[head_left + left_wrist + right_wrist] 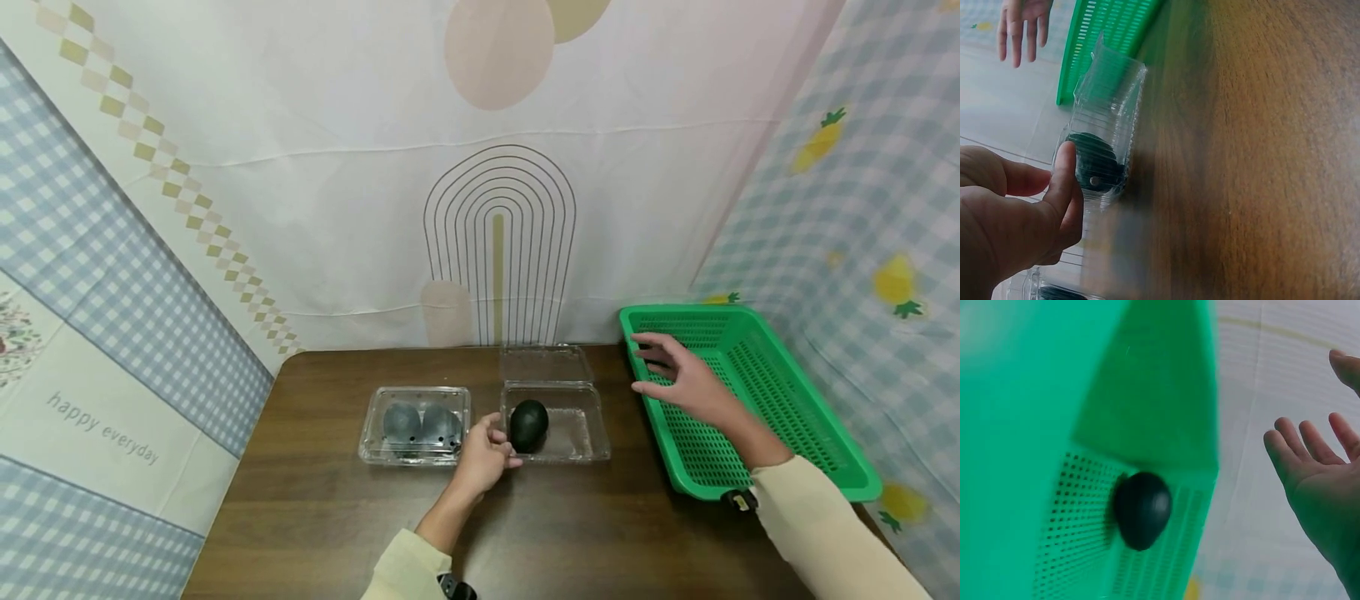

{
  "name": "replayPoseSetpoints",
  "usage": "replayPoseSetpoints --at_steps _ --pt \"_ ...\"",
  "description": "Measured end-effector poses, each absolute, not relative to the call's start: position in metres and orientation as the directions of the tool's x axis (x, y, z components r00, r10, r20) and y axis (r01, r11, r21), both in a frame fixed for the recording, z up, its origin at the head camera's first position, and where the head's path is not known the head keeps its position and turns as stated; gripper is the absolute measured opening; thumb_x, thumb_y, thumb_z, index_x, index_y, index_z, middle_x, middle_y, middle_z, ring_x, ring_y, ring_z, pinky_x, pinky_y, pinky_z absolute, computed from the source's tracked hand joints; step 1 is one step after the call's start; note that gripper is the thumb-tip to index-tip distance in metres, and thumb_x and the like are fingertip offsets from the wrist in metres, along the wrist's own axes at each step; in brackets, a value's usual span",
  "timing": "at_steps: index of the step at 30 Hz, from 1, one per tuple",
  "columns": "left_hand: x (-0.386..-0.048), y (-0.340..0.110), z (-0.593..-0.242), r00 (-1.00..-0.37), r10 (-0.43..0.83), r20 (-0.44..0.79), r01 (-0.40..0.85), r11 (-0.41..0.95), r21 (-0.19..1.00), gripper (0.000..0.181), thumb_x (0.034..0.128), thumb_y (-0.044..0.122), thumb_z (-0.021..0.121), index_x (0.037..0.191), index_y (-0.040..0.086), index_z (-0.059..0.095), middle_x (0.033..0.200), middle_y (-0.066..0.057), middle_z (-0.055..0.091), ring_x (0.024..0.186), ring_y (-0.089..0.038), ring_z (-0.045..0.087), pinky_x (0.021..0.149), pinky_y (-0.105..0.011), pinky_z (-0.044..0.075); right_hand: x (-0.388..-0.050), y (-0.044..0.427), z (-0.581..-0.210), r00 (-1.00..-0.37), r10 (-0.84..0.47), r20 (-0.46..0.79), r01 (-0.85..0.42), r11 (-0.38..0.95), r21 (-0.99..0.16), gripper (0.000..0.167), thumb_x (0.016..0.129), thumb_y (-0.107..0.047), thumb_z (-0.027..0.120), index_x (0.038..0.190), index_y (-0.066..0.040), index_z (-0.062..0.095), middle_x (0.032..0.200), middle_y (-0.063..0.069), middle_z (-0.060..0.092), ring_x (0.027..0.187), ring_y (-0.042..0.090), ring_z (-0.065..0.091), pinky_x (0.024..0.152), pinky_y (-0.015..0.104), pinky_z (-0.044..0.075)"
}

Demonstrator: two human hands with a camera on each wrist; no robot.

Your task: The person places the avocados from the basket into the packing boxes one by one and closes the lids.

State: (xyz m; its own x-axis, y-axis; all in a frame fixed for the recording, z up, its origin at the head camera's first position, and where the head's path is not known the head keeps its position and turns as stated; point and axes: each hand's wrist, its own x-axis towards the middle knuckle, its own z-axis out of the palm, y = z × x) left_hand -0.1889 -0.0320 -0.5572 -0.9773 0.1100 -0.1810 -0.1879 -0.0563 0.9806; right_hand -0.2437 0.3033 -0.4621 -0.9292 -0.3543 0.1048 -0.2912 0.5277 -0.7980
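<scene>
My left hand [482, 457] is at the front left corner of an open clear plastic clamshell box [577, 429], its thumb in front and curved fingers along the left side. One dark green avocado [528, 425] lies in the left half of that box, whose lid [546, 364] is folded back toward the wall. Above the left rim of a green basket [795, 375] hangs my right hand [686, 383], fingers spread and holding nothing. Inside the basket the right wrist view shows another dark avocado [1143, 510], which my right arm hides in the head view.
Left of the open box stands a closed clamshell box [375, 433] with two dark, round fruits in it. All of this is on a brown wooden table [315, 500]. Patterned cloth [337, 225] hangs behind the table and on both sides.
</scene>
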Motion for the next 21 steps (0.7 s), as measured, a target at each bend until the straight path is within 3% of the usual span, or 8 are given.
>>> replayPoseSetpoints --at_steps 2,6,8,13,21 --pt "-0.189 -0.032 -0.557 -0.977 0.114 -0.178 -0.186 -0.058 0.981 0.063 0.0891 -0.024 0.051 0.149 -0.016 0.034 0.096 -0.013 0.046 0.072 -0.018 0.057 0.073 -0.039 0.071 -0.247 0.312 -0.46 -0.934 -0.343 0.097 -0.284 0.551 -0.785 0.075 0.098 -0.019 0.073 0.158 -0.004 0.032 0.158 0.025 0.037 0.142 0.046 0.042 0.117 0.044 0.048" --pt "-0.189 -0.033 -0.557 -0.978 0.116 -0.175 -0.182 -0.056 0.982 0.062 0.0895 -0.023 0.051 0.149 -0.016 0.034 0.096 -0.014 0.046 0.073 -0.018 0.057 0.074 -0.039 0.071 -0.256 0.329 -0.455 -0.945 -0.324 0.039 -0.236 0.597 -0.767 0.075 0.098 -0.022 0.072 0.159 -0.005 0.031 0.16 0.027 0.033 0.142 0.05 0.039 0.115 0.068 0.041" --pt "-0.189 -0.033 -0.558 -0.978 0.114 -0.174 -0.181 -0.054 0.982 0.062 0.0898 -0.023 0.051 0.149 -0.016 0.034 0.096 -0.013 0.046 0.073 -0.018 0.057 0.074 -0.039 0.071 -0.261 0.337 -0.453 -0.948 -0.317 0.002 -0.212 0.63 -0.747 0.076 0.098 -0.026 0.072 0.159 -0.006 0.03 0.161 0.028 0.031 0.143 0.052 0.037 0.113 0.073 0.041" --pt "-0.189 -0.033 -0.557 -0.978 0.117 -0.175 -0.182 -0.046 0.982 0.062 0.0906 -0.023 0.051 0.15 -0.016 0.033 0.096 -0.013 0.046 0.074 -0.018 0.057 0.074 -0.039 0.07 -0.275 0.35 -0.449 -0.952 -0.304 -0.047 -0.196 0.715 -0.671 0.081 0.097 -0.036 0.073 0.16 -0.007 0.03 0.163 0.028 0.029 0.144 0.052 0.036 0.104 0.073 0.049" --pt "-0.189 -0.033 -0.558 -0.978 0.116 -0.174 -0.18 -0.044 0.983 0.063 0.09 -0.023 0.052 0.15 -0.016 0.033 0.097 -0.015 0.047 0.075 -0.019 0.058 0.073 -0.038 0.07 -0.3 0.36 -0.451 -0.95 -0.288 -0.12 -0.157 0.775 -0.611 0.091 0.095 -0.048 0.072 0.162 -0.008 0.025 0.163 0.03 0.026 0.144 0.053 0.034 0.101 0.071 0.052"
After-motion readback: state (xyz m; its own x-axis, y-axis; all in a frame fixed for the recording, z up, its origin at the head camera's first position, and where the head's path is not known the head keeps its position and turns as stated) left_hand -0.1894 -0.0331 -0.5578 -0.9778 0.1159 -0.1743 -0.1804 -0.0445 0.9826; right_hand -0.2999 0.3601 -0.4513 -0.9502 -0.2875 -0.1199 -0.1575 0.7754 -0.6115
